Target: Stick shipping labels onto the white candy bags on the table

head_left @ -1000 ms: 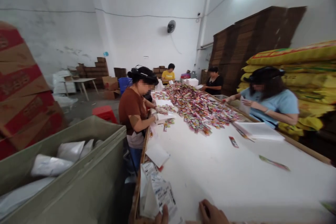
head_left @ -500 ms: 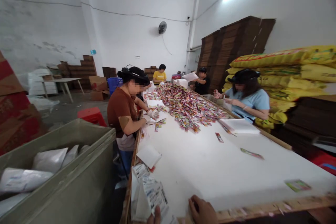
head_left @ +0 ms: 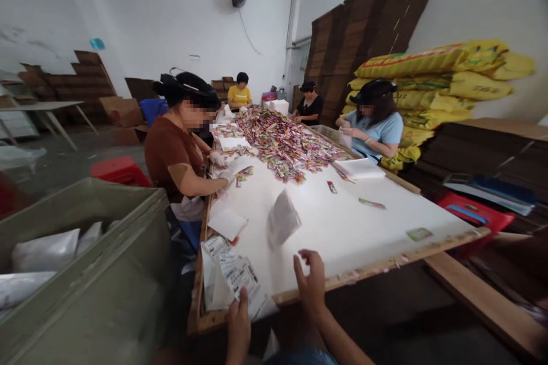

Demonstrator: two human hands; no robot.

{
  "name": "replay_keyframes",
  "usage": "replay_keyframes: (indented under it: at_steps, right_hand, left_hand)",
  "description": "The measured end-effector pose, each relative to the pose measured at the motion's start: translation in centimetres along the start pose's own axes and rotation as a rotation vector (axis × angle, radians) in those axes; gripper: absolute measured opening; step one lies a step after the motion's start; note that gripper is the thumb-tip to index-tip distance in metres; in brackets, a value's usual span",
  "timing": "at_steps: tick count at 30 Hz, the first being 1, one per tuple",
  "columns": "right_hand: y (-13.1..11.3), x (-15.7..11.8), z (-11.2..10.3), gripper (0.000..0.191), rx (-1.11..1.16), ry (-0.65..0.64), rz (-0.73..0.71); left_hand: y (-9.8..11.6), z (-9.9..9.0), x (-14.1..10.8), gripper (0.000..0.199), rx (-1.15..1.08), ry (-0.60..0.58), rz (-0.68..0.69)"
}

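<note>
At the table's near left corner, my left hand [head_left: 240, 319] grips the edge of a printed label sheet [head_left: 240, 276], thumb on top. Blank white paper lies beneath it, and a second printed label [head_left: 216, 246] shows behind. My right hand [head_left: 311, 279] is over the near table edge with thumb and fingers apart and nothing in them. Just beyond its fingertips is a white packet [head_left: 285, 218], tilted and blurred, not touching the hand. Whether the packet rests on the white table [head_left: 325, 217] or is in the air, I cannot tell.
A heap of small colourful packets [head_left: 286, 142] covers the table's middle. A green bin [head_left: 107, 262] with white parcels stands at left. Co-workers sit along both sides and the far end. A white paper stack [head_left: 357, 169] lies at right, and a red stool [head_left: 475, 211] stands beyond.
The view has tilted down and turned right. My right hand has lifted and its fingers have spread. A white packet has appeared beyond it. My left hand still holds the label sheet.
</note>
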State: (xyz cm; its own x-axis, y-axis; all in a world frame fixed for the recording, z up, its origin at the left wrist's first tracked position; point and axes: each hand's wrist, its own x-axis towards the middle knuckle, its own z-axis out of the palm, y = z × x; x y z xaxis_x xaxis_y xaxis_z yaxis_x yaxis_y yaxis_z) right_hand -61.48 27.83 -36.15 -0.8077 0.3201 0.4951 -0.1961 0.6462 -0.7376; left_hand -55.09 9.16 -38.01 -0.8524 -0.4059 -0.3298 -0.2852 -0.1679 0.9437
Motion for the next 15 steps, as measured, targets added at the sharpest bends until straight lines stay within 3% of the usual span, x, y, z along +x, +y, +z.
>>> replay_keyframes:
  at_steps: [2, 4, 8, 10, 15]
  right_hand:
    - [-0.6, 1.5, 0.8, 0.061, -0.078, 0.075, 0.071]
    - [-0.4, 3.0, 1.6, 0.071, -0.231, 0.056, 0.163]
    - [1.0, 5.3, 1.6, 0.066, -0.476, -0.373, 0.322]
    - [1.5, 5.9, 1.0, 0.067, -0.427, -0.506, 0.430]
    - [1.1, 5.1, -0.7, 0.058, -0.214, -0.456, 0.497]
  left_hand:
    - [0.0, 0.0, -0.1, 0.079, -0.005, -0.014, -0.001]
    - [0.0, -0.1, -0.1, 0.076, -0.012, -0.024, -0.003]
    - [-0.3, -0.2, -0.1, 0.074, -0.031, -0.006, -0.004]
    - [-0.4, -0.2, 0.0, 0.071, -0.048, -0.001, -0.011]
    - [0.0, -0.3, -0.4, 0.062, -0.137, 0.006, 0.012]
